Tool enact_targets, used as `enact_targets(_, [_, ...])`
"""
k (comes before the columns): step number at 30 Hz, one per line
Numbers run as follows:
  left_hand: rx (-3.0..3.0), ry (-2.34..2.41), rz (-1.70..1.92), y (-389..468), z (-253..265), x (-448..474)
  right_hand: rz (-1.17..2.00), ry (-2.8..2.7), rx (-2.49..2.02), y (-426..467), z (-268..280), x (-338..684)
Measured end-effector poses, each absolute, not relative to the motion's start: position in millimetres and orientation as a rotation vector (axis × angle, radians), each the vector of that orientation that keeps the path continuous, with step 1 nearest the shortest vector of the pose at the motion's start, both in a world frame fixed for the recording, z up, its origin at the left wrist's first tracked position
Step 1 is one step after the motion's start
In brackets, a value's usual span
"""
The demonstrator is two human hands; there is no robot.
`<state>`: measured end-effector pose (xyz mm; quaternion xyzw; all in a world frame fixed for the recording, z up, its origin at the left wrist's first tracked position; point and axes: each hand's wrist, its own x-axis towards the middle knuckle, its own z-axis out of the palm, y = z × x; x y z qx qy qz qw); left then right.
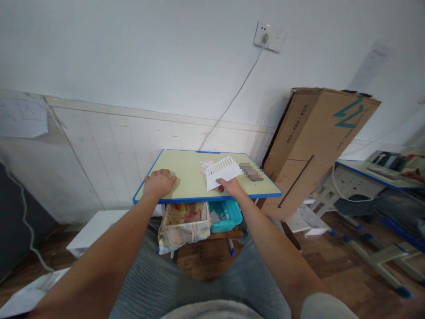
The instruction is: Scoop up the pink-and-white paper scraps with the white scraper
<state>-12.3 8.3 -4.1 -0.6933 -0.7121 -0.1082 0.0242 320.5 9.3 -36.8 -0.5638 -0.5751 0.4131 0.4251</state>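
Observation:
My right hand point(229, 186) pinches the lower edge of a white sheet point(224, 170) with a column of small tan strips on it. The sheet is raised over the right half of a pale yellow desk point(186, 164) with a blue rim. Partly behind the sheet lies a small pile of white and pinkish pieces point(206, 166), too small to name. Flat on the desk's left side rests my left hand point(160, 182), fingers stretched out, holding nothing. A blurred-out flat object point(251, 172) lies to the right of the sheet.
Under the desktop sit a cloth-lined basket point(184, 235) and a turquoise plastic bin point(234, 217). A tall cardboard box point(318, 133) leans by the desk's right side. A cable point(232, 99) runs from the wall socket point(263, 35) down behind the desk. Another desk point(368, 170) stands far right.

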Motion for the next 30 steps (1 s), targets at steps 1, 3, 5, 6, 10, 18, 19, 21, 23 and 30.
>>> enact_targets(1, [-2.140,-2.205,-0.341,8.5,-4.3,-12.1,1.033,-1.441,-1.398,6.5,-35.2,318.8])
enact_targets(3, [-2.138,-2.209,-0.348,8.6,-4.3,-11.8,1.028,-1.440,-1.365,0.6,-31.9,314.4])
enact_targets(5, [-2.144,-2.210,-0.347,8.4,-4.0,-11.7,1.020,-1.432,-1.327,-5.6,-29.2,309.4])
enact_targets(6, [-2.147,-2.210,-0.348,8.2,-3.8,-11.8,1.015,-1.426,-1.309,-8.7,-28.1,306.9])
enact_targets(10, [-2.156,-2.212,-0.351,7.7,-3.4,-12.5,1.011,-1.419,-1.261,-19.6,-24.4,298.4])
enact_targets(18, [-2.152,-2.197,-0.367,8.6,-5.5,-13.6,1.017,-1.428,-1.242,-27.9,-15.5,293.1])
enact_targets(19, [-2.147,-2.195,-0.371,8.5,-5.8,-13.5,1.014,-1.427,-1.243,-27.9,-14.7,292.5])
enact_targets(21, [-2.144,-2.181,-0.381,8.3,-6.4,-13.1,1.012,-1.423,-1.247,-27.9,-13.9,290.7])
enact_targets(23, [-2.151,-2.169,-0.389,8.0,-6.8,-12.9,1.019,-1.423,-1.251,-28.4,-14.1,288.7])
enact_targets(30, [-2.157,-2.202,-0.388,12.1,-9.0,-17.3,1.073,-1.424,-1.242,-35.1,-18.2,289.8])
